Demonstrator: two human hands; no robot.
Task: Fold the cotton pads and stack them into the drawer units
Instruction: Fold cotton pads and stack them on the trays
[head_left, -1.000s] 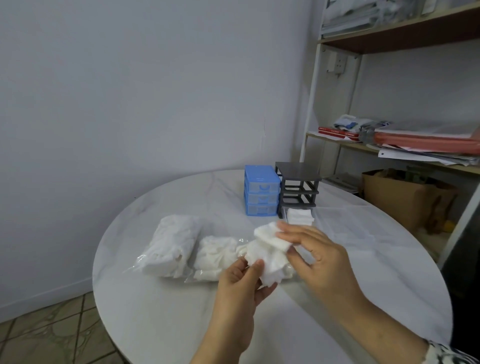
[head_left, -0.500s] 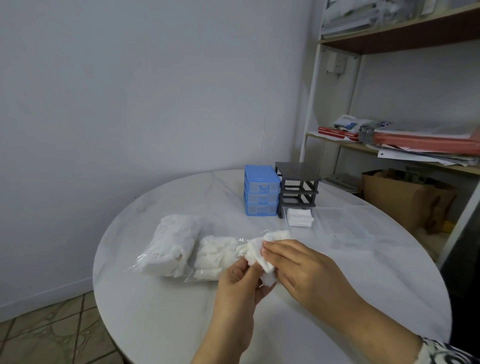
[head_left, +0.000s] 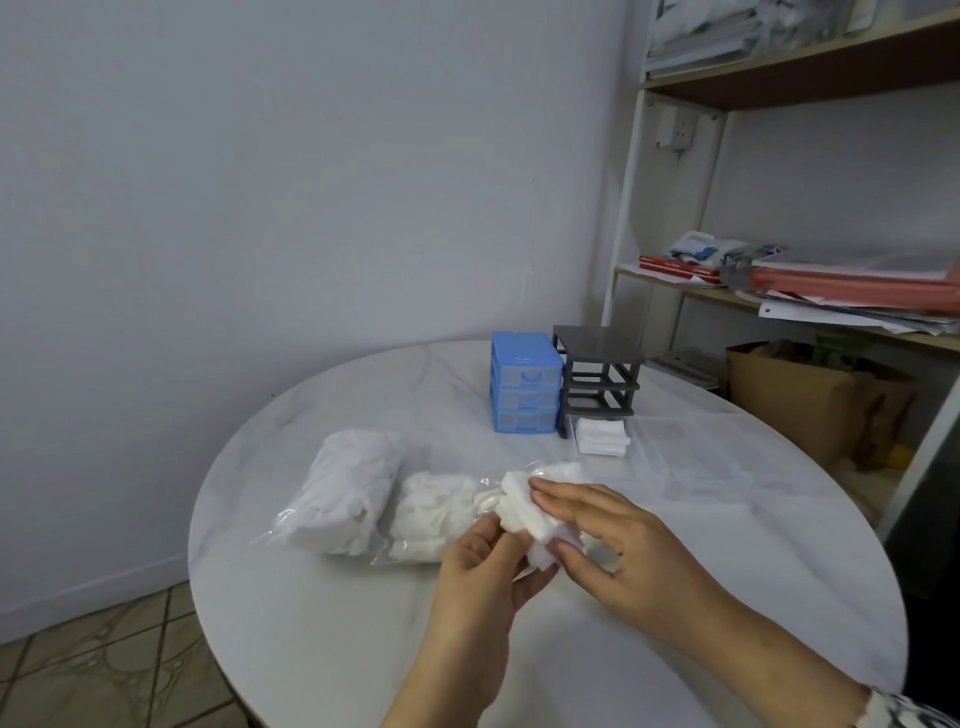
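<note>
Both my hands hold one white cotton pad (head_left: 522, 506) above the round white table (head_left: 322, 639). My left hand (head_left: 480, 577) pinches its lower left edge from below. My right hand (head_left: 608, 530) lies over its right side, fingers on top and thumb under it. The pad looks doubled over. Behind it lie two clear bags of white pads, one on the left (head_left: 348, 488) and one in the middle (head_left: 436, 506). A blue drawer unit (head_left: 524, 382) and a grey frame with its drawers out (head_left: 597, 376) stand at the back. A clear drawer with folded pads (head_left: 602, 436) sits before the frame.
Clear empty drawers (head_left: 691, 447) lie on the table to the right of the filled one. A shelf rack with papers and folders (head_left: 841, 291) stands at the right, a brown cardboard box (head_left: 810, 405) under it. The wall is close behind the table.
The pad was loose and raised in my right fingers; now it is lower and folded flatter. My right hand has come down over it while my left keeps pinching its edge.
</note>
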